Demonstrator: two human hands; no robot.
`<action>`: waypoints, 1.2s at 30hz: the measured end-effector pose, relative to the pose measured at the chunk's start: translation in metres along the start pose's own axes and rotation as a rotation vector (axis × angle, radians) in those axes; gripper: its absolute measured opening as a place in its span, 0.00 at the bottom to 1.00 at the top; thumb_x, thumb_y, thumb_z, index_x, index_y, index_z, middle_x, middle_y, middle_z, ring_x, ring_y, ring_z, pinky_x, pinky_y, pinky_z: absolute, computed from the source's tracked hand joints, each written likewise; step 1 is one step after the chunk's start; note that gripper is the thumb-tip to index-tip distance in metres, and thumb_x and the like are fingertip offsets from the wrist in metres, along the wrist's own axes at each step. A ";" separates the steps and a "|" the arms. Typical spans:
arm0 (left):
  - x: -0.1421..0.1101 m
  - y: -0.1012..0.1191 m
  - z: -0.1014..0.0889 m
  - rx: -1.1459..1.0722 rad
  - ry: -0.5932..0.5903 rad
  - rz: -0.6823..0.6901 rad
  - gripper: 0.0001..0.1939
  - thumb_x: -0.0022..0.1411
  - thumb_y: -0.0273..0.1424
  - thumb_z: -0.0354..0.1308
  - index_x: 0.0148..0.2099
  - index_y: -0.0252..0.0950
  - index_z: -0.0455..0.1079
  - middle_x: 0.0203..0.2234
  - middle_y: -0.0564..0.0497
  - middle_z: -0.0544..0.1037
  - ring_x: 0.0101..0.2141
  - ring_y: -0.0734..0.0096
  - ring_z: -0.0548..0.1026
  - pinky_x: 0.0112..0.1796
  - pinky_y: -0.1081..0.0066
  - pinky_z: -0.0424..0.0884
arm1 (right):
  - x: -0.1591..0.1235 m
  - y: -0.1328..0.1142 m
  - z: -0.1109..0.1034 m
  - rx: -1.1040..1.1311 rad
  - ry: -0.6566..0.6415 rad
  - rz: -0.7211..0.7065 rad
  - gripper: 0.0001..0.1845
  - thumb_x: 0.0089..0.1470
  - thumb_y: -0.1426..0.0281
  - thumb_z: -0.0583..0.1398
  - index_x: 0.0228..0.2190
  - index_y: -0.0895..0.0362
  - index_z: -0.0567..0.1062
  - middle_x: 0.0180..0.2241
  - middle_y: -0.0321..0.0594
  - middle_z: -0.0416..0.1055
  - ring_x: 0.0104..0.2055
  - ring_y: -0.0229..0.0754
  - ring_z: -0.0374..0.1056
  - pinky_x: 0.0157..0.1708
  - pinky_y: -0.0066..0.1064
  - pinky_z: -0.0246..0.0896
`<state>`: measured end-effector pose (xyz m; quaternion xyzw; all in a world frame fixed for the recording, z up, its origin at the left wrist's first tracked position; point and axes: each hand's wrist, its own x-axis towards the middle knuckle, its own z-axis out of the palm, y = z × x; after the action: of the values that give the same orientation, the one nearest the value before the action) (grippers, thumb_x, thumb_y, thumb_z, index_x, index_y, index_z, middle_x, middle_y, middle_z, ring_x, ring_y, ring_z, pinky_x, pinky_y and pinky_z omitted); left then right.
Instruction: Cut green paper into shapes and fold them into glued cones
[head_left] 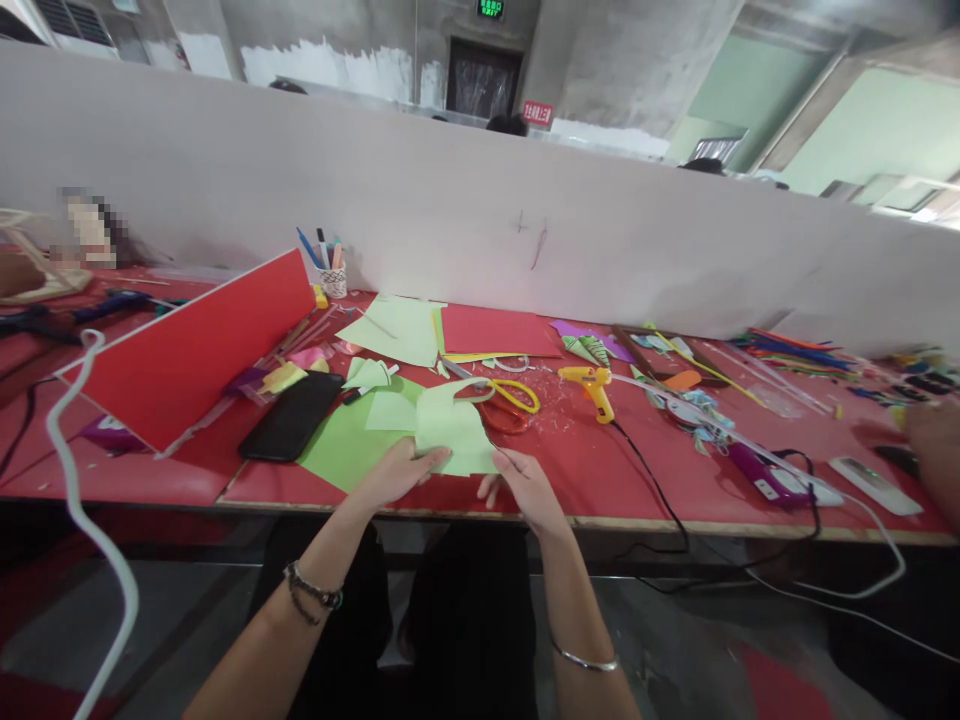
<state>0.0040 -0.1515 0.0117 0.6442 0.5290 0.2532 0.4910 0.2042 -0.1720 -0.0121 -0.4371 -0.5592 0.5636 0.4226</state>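
Note:
A pale green paper [453, 432] with a curling strip on its upper side is held over the front of the red table. On its left edge my left hand [401, 468] is closed, thumb on top. My right hand [523, 484] pinches the lower right corner, its other fingers curled below. Just behind the paper lie scissors with yellow handles [517, 396] and an orange-red ring [506, 417]. A bright green sheet [337, 445] lies under and left of the held paper. Beside it rests a black phone [292, 418].
A yellow glue gun [592, 388] with a black cord lies to the right. A red board [202, 350] leans at the left near a pen cup [333, 278]. Red paper [499, 331] lies behind; pipe cleaners [802, 355] are at the far right. Another person's hand [937, 450] shows at the right edge.

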 end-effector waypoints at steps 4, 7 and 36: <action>-0.008 0.009 -0.024 0.062 -0.296 0.049 0.17 0.49 0.44 0.53 0.22 0.34 0.64 0.14 0.55 0.66 0.17 0.78 0.62 0.20 0.77 0.58 | 0.002 -0.002 -0.019 -0.061 0.276 -0.158 0.21 0.53 0.58 0.51 0.45 0.57 0.67 0.33 0.43 0.72 0.34 0.40 0.69 0.37 0.35 0.64; -0.003 0.011 -0.039 0.171 -0.589 -0.069 0.15 0.48 0.40 0.54 0.20 0.33 0.66 0.14 0.53 0.69 0.17 0.76 0.65 0.19 0.77 0.60 | 0.004 -0.009 -0.031 -0.289 0.592 -0.387 0.22 0.54 0.61 0.50 0.49 0.56 0.62 0.43 0.46 0.67 0.45 0.43 0.65 0.46 0.39 0.59; 0.022 -0.027 -0.061 0.432 -0.025 0.113 0.20 0.49 0.43 0.53 0.40 0.34 0.70 0.41 0.45 0.74 0.42 0.60 0.70 0.42 0.71 0.62 | 0.000 0.008 -0.051 -0.583 0.176 -0.071 0.19 0.47 0.59 0.56 0.37 0.59 0.71 0.36 0.43 0.68 0.36 0.39 0.65 0.39 0.32 0.61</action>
<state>-0.0526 -0.1099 0.0068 0.7661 0.5280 0.1532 0.3330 0.2535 -0.1587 -0.0199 -0.5674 -0.6734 0.3243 0.3455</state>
